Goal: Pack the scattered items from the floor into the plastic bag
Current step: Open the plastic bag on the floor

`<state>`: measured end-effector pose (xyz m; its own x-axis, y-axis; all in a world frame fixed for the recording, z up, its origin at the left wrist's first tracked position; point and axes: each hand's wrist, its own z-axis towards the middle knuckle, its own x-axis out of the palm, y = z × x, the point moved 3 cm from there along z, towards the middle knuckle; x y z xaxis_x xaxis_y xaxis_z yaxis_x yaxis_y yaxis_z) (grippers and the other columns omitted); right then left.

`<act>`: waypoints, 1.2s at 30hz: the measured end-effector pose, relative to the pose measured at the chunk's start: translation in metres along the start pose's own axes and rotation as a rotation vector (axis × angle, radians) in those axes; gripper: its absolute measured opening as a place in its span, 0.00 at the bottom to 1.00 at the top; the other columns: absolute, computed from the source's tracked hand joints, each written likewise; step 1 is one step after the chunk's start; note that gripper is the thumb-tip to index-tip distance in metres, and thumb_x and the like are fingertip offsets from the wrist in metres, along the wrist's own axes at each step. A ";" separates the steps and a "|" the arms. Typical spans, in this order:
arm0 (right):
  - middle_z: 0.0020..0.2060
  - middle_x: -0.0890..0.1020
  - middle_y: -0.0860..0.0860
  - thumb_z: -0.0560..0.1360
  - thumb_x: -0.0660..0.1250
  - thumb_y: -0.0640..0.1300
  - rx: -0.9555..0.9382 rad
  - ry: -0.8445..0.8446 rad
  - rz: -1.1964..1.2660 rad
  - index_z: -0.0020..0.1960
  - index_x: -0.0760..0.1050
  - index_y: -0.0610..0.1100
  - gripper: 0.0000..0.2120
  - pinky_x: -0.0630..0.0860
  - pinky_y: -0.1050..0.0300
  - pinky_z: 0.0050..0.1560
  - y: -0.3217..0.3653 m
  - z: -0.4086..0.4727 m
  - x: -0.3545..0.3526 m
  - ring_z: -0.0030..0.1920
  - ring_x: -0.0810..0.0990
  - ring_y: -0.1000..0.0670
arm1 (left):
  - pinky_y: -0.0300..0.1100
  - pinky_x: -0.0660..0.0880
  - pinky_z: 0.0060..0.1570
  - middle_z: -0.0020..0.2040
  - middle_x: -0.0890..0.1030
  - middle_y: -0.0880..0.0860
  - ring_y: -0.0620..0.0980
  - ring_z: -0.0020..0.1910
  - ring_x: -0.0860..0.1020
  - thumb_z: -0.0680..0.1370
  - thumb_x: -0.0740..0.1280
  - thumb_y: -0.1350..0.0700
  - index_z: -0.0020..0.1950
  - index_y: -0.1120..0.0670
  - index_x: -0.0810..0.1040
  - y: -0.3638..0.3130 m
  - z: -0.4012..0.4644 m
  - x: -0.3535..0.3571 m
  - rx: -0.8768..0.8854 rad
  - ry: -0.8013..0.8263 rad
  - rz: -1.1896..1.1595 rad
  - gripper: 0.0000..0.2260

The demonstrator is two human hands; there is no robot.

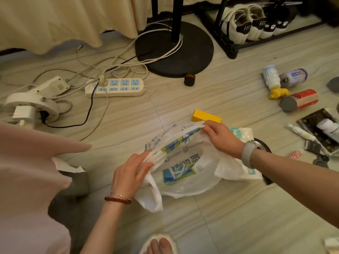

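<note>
A white plastic bag (pixel 190 182) with blue and green print lies on the floor in the middle, its mouth stretched wide. My left hand (pixel 130 173) grips the bag's rim at the near left. My right hand (pixel 222 137) pinches the rim at the far right. A yellow box (pixel 206 116) lies just beyond the bag. To the right are scattered a white bottle (pixel 270 77), a pale can (pixel 293 77), a yellow toy (pixel 278 92), a red can (pixel 300 100), a white tube (pixel 300 132) and a dark packet (pixel 322 129) with a white bottle (pixel 328 127) on it.
A power strip (pixel 117 87) with tangled cables lies at the back left beside a white round device (pixel 29 107). A black lamp base (pixel 174 50) and a shoe rack (pixel 256 24) stand behind. A small dark jar (pixel 189 80) sits by the base. My foot (pixel 159 244) is at the bottom.
</note>
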<state>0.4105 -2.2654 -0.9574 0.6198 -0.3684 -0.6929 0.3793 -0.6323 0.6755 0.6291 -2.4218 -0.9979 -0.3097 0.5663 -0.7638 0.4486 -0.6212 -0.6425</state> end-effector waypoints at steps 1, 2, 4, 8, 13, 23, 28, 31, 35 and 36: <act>0.35 0.75 0.47 0.79 0.55 0.41 0.099 -0.012 0.237 0.42 0.72 0.43 0.10 0.66 0.56 0.37 0.004 0.003 0.004 0.37 0.72 0.48 | 0.35 0.71 0.32 0.46 0.77 0.47 0.48 0.40 0.76 0.73 0.52 0.36 0.65 0.45 0.70 0.003 -0.002 0.005 0.046 0.016 0.099 0.25; 0.34 0.73 0.47 0.79 0.56 0.40 0.203 -0.019 0.421 0.42 0.71 0.43 0.09 0.66 0.57 0.37 0.006 0.005 0.009 0.36 0.71 0.50 | 0.40 0.73 0.34 0.49 0.78 0.51 0.51 0.42 0.76 0.75 0.51 0.38 0.67 0.43 0.65 0.006 -0.003 0.011 0.075 0.043 0.180 0.23; 0.36 0.74 0.48 0.79 0.57 0.41 0.346 -0.010 0.612 0.44 0.73 0.44 0.08 0.69 0.58 0.38 0.009 0.005 0.015 0.38 0.72 0.51 | 0.51 0.74 0.46 0.59 0.76 0.57 0.60 0.51 0.76 0.77 0.56 0.45 0.69 0.41 0.58 0.011 -0.005 0.018 0.050 0.066 0.326 0.20; 0.36 0.73 0.45 0.79 0.56 0.42 0.296 -0.045 0.592 0.41 0.72 0.43 0.10 0.70 0.58 0.36 0.012 0.002 0.018 0.37 0.71 0.50 | 0.61 0.54 0.67 0.69 0.67 0.61 0.63 0.67 0.63 0.75 0.60 0.55 0.71 0.47 0.59 -0.011 -0.001 0.005 -0.033 -0.188 0.312 0.24; 0.38 0.74 0.45 0.79 0.56 0.42 0.188 -0.064 0.579 0.41 0.74 0.40 0.12 0.68 0.55 0.44 0.028 0.002 0.023 0.41 0.72 0.50 | 0.62 0.47 0.69 0.72 0.62 0.57 0.58 0.71 0.56 0.75 0.53 0.43 0.73 0.50 0.56 -0.062 0.016 0.022 0.065 -0.157 0.362 0.28; 0.36 0.76 0.51 0.76 0.63 0.48 0.056 0.214 0.102 0.45 0.74 0.45 0.07 0.69 0.64 0.37 0.010 -0.001 0.009 0.37 0.74 0.53 | 0.28 0.65 0.30 0.35 0.77 0.50 0.37 0.27 0.72 0.77 0.61 0.64 0.47 0.51 0.78 -0.025 0.018 0.016 -0.217 0.039 -0.435 0.09; 0.27 0.74 0.48 0.78 0.53 0.56 -0.341 0.282 -0.630 0.32 0.70 0.47 0.22 0.63 0.54 0.35 0.008 -0.010 0.006 0.31 0.69 0.47 | 0.26 0.69 0.30 0.36 0.78 0.49 0.35 0.30 0.76 0.77 0.62 0.64 0.38 0.49 0.77 -0.019 0.019 0.006 -0.219 0.109 -0.564 0.12; 0.40 0.80 0.46 0.77 0.50 0.60 -0.300 0.234 -0.728 0.46 0.75 0.46 0.22 0.68 0.52 0.42 0.010 -0.001 0.007 0.42 0.77 0.44 | 0.32 0.70 0.34 0.38 0.79 0.50 0.43 0.37 0.77 0.78 0.62 0.57 0.40 0.47 0.77 -0.015 0.028 0.002 -0.222 0.009 -0.377 0.09; 0.60 0.75 0.42 0.73 0.54 0.58 -0.496 -0.010 -0.794 0.67 0.66 0.47 0.26 0.63 0.38 0.66 0.015 0.004 0.004 0.61 0.74 0.41 | 0.51 0.67 0.60 0.60 0.72 0.56 0.55 0.60 0.70 0.72 0.60 0.45 0.64 0.50 0.72 -0.016 0.037 -0.005 -0.227 -0.075 0.052 0.22; 0.61 0.75 0.41 0.73 0.57 0.55 -0.602 -0.077 -0.821 0.66 0.66 0.46 0.24 0.62 0.35 0.66 0.019 0.002 0.005 0.60 0.75 0.40 | 0.53 0.65 0.61 0.61 0.72 0.57 0.56 0.61 0.69 0.70 0.60 0.48 0.64 0.51 0.72 -0.021 0.035 -0.011 -0.151 -0.187 0.107 0.22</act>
<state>0.4189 -2.2804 -0.9487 -0.0250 -0.0311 -0.9992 0.9628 -0.2697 -0.0157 0.5936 -2.4338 -0.9787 -0.3975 0.3831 -0.8338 0.6026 -0.5763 -0.5521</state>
